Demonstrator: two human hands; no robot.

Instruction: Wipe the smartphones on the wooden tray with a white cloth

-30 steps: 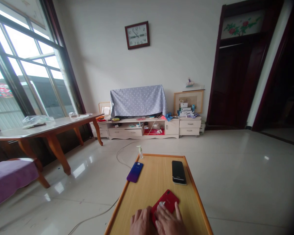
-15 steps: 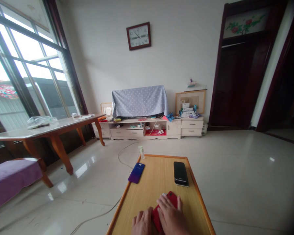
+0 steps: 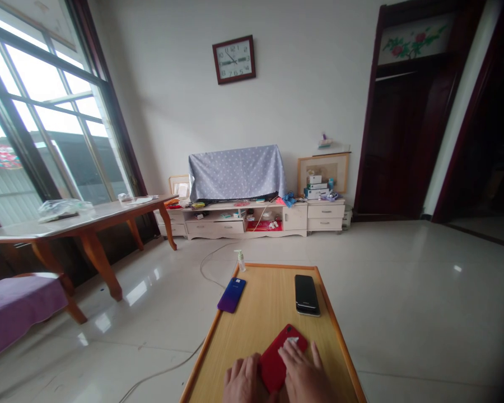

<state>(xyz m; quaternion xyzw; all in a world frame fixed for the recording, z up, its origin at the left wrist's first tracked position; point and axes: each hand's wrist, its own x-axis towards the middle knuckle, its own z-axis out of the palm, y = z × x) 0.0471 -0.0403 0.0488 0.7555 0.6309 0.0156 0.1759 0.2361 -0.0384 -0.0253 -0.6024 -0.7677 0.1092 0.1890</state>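
A red phone (image 3: 275, 358) lies back up and slanted on the wooden tabletop (image 3: 264, 296), its camera corner pointing away from me. My left hand (image 3: 241, 380) rests at the phone's left edge, fingers curled against it. Under the fingertips of my right hand (image 3: 302, 369) is a small white tissue (image 3: 293, 340), pressed onto the phone's back near its upper right side; the thumb side of that hand hides part of the phone. Farther off on the same table are a blue-purple phone (image 3: 232, 295) at left and a black phone (image 3: 306, 292) stacked on another at right.
A small pump bottle (image 3: 241, 261) stands at the table's far left corner. A cable (image 3: 168, 369) runs across the floor to the left. Beyond are a long table (image 3: 109, 215), a purple-covered seat (image 3: 21, 308) and a low white cabinet (image 3: 294, 219).
My right hand has slid right across the phone's back with the white tissue, uncovering more of the red surface. My left hand stays at the phone's left edge. The view has shifted slightly.
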